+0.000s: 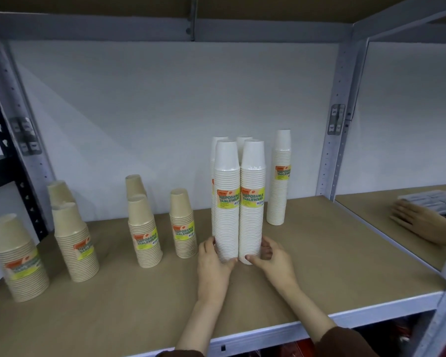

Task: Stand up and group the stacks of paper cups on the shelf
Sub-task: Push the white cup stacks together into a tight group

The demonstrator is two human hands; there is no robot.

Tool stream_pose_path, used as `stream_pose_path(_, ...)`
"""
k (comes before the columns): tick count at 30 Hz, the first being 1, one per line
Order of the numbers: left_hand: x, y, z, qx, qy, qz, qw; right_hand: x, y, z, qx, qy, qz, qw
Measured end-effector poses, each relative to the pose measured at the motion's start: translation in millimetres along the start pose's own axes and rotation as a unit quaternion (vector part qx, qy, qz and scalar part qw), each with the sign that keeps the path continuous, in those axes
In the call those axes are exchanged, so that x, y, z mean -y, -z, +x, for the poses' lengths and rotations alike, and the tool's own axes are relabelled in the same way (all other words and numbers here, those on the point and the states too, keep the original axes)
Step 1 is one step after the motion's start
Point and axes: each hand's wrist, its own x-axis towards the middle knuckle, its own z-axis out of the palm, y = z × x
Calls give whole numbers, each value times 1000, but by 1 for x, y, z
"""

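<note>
Both forearms are reaching forward: my left hand (214, 256) and right hand (273, 256) are cupping, fingers spread, two tall upright white paper cup stacks (238, 210) standing on the brown shelf board (139, 305), at twelve o'clock.

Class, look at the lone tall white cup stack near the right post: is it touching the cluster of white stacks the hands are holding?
Apart. The head view shows bare wall and shelf board between the lone tall white cup stack and the held cluster of white stacks.
</note>
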Motion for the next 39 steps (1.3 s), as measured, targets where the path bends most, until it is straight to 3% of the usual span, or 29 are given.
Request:
stream_pose_path(6,-3,5,-18,-15,-9,31,999,0,14,-11,-19,-18,-11,1000)
stream_pose_path(10,-12,-1,-36,-8,-65,47,997,0,31,-17,-34,-15,-6,999)
stream_pose_path(18,-49,-51,-35,199,-185,126,954,-3,69,0,-108,-8,-29,994)
stream_pose_path(25,-57,-82,-15,285,-235,211,905,24,91,44,-123,31,-56,990)
stream_pose_path(39,-40,-100,-10,276,-219,169,921,41,86,119,-110,46,-82,989)
